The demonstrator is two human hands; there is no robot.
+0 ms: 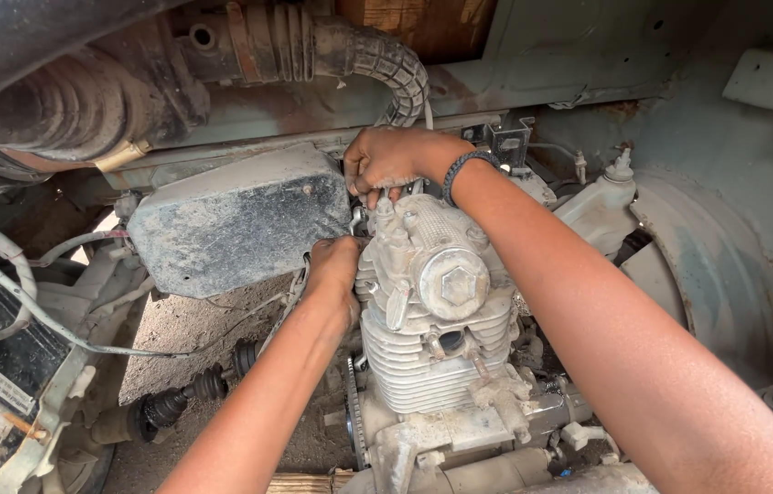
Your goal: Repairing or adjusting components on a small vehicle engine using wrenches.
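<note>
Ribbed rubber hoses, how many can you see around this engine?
2: a large dusty corrugated hose at upper left, and a narrower ribbed hose curving down behind the right hand. Others may be hidden.

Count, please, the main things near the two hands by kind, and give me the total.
Hands: 2, the left hand and the right hand, both at the top of the engine
Finned engine: 1
Ribbed rubber hose: 1
Dusty grey cover: 1
Drive shaft: 1
Bead bracelet: 1
Total: 7
</note>
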